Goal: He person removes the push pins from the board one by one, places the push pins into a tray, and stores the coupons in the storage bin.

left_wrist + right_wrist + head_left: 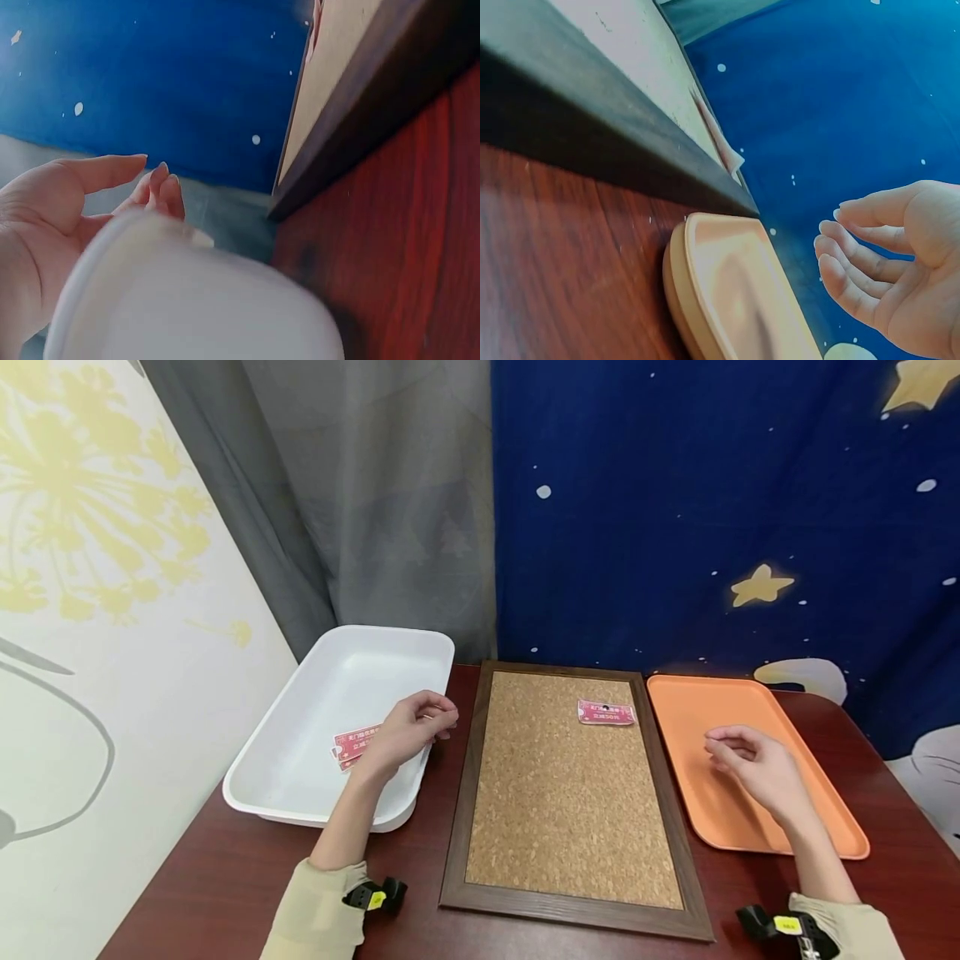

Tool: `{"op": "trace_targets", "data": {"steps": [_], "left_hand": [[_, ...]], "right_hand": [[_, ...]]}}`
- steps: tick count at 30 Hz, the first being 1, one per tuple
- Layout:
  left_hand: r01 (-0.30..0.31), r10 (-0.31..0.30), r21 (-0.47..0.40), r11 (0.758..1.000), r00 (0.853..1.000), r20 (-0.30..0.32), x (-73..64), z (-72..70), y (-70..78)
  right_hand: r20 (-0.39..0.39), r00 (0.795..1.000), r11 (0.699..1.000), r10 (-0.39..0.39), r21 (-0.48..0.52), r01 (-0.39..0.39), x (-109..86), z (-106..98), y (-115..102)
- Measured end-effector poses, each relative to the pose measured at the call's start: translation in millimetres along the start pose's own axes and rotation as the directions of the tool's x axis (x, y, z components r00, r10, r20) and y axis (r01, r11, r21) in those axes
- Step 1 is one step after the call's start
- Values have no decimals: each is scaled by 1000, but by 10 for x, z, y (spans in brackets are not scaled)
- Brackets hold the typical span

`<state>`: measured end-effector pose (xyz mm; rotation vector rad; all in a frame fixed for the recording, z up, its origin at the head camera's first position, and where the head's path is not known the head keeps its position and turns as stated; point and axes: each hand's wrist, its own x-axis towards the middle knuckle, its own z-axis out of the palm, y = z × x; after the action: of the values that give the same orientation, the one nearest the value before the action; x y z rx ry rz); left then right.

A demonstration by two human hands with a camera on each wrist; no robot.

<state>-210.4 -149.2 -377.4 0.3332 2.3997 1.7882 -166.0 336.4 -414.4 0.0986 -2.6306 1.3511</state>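
Note:
My left hand [408, 731] hovers over the right rim of a white bin [300, 668]; its fingers are loosely bent, and the left wrist view shows nothing between thumb and fingertips. Beneath it in the bin lie red-and-white paper coupons [350, 743], partly hidden by the hand. My right hand [759, 768], also loosely curled and holding nothing visible, is above an orange tray [690, 710]. Between the hands lies a framed corkboard [562, 810]. Near its upper right corner is another coupon [606, 713] with a dark dot at its top, its edge lifting in the right wrist view.
The dark red wooden table [405, 910] carries the bin, board and tray side by side. A grey curtain [405, 485] and a blue starry curtain [637, 527] hang behind them. At the left is a white wall [150, 693] with yellow flower prints.

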Motion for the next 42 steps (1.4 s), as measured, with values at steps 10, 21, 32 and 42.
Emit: {"op": "trace_targets", "data": {"steps": [10, 21, 32, 42], "left_hand": [[-31, 30, 12, 999, 999, 45, 159, 352, 115], [27, -30, 38, 999, 994, 104, 403, 714, 137], [43, -53, 73, 996, 989, 139, 652, 1072, 98], [102, -111, 67, 993, 983, 143, 764, 1315, 112]], "right_hand": [[18, 1000, 1000, -16, 2, 16, 99, 134, -140], [53, 997, 998, -55, -16, 56, 289, 337, -250], [89, 994, 983, -62, -165, 76, 533, 558, -354], [107, 989, 972, -99, -201, 119, 770, 788, -365]]}}
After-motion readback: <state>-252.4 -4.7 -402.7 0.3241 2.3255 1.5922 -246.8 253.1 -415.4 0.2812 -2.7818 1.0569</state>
